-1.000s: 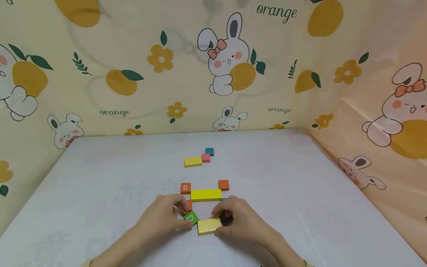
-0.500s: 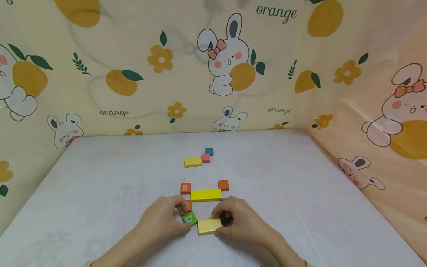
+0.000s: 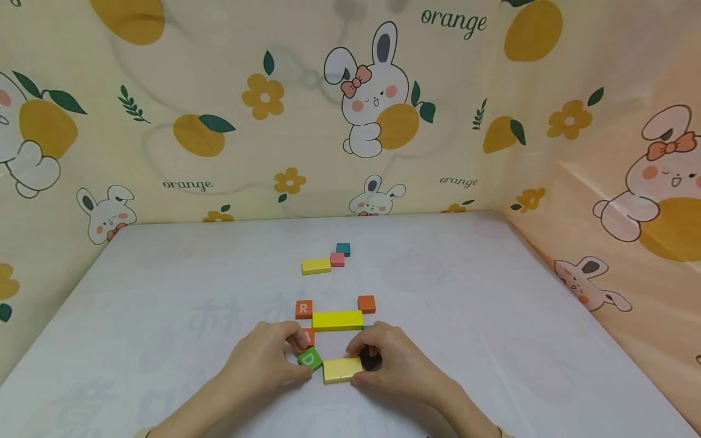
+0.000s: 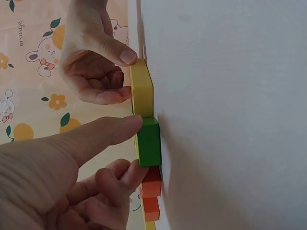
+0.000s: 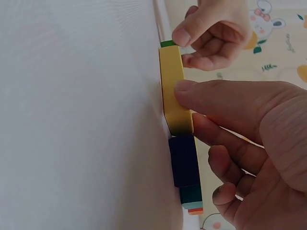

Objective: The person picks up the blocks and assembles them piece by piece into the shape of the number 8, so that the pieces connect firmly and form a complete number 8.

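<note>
My left hand [image 3: 261, 354] pinches a green letter block [image 3: 310, 359] marked D, thumb at its near corner and fingers at the far side. The block lies turned at an angle, one corner against a pale yellow rectangular block [image 3: 342, 370]. My right hand [image 3: 398, 360] holds that yellow block between thumb and forefinger, as the right wrist view shows. A dark block [image 5: 184, 161] adjoins the yellow one, partly under my right fingers in the head view. Beyond my left fingertips sits an orange letter block [image 3: 309, 337], partly covered.
A long bright yellow block [image 3: 337, 320] lies just beyond, with an orange R block [image 3: 303, 309] at its left and an orange block [image 3: 367, 304] at its right. Farther back are a yellow block [image 3: 316, 266], a pink block [image 3: 337, 260] and a teal block [image 3: 343, 249].
The green block has shifted slightly left and turned a little in my left hand, uncovering more of the orange letter block. My right hand and the pale yellow block stay nearly still.
</note>
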A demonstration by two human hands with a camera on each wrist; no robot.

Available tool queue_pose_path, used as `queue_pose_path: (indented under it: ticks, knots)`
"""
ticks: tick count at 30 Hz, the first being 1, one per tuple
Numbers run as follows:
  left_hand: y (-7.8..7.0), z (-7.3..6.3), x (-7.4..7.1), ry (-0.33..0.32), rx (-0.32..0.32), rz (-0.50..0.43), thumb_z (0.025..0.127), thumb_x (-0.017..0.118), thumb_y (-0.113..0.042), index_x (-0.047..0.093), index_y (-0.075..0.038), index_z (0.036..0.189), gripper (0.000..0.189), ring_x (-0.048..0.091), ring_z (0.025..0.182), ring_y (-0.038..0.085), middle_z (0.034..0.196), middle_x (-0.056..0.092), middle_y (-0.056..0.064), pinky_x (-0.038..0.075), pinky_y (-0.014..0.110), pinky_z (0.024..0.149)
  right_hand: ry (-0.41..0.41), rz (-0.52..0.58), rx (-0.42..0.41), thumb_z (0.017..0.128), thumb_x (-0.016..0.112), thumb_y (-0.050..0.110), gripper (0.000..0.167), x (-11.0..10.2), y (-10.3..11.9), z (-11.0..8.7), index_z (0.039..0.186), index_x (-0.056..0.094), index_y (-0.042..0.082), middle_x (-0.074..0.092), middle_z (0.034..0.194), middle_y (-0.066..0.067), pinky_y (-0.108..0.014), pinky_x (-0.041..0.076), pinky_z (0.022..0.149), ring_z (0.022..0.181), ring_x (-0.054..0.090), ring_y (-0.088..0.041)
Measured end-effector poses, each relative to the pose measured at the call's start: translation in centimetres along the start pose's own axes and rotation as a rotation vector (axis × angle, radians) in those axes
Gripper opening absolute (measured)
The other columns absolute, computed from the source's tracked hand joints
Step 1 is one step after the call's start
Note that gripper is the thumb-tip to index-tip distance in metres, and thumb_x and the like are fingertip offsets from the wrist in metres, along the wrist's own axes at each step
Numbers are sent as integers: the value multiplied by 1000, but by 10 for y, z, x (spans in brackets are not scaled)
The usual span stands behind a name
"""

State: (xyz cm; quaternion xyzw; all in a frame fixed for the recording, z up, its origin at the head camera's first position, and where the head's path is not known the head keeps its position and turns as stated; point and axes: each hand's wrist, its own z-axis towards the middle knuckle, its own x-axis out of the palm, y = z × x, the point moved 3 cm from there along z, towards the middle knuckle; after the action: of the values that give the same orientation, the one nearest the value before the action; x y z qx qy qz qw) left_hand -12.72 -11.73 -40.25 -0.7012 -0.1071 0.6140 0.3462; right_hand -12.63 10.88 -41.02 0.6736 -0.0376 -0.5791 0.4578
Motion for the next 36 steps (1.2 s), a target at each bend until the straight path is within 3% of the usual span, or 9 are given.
queue_pose_path:
  ticks: [7,15,18,27,36]
  knots:
    - [1,1,0,14,-9,-5,67,89,-24,63,-24,81,30,50,74,13,75,60,-16,42,34,63,-31,-6,-4,73,89,19,32,-3,1,-1,100,72,18,63,92,13,-26,48,74,84,53,-11]
    - [1,1,0,21,9,-13,67,90,-23,64,-22,82,30,51,71,11,76,61,-15,44,34,62,-299,106,197,74,88,21,26,-23,1,-15,93,71,16,66,86,6,-28,47,67,78,57,-20]
    - [1,1,0,12,6,-4,67,90,-23,64,-23,82,30,51,72,11,76,61,-15,44,33,63,-354,144,250,72,89,19,27,-25,-1,-21,90,70,13,66,85,4,-27,50,68,77,58,-19]
    - [1,3,-1,18,5,-1,67,90,-23,64,-22,83,30,53,74,11,77,62,-15,44,34,65,-367,223,439,64,93,13,36,-10,-8,-30,90,68,8,65,81,1,-25,49,62,69,57,-16]
    - [2,2,-1,26,11,-27,67,90,-23,64,-21,83,31,55,71,9,77,63,-15,45,35,65,-386,220,497,62,94,16,39,0,-10,-28,88,67,10,62,76,0,-23,42,54,66,52,-16]
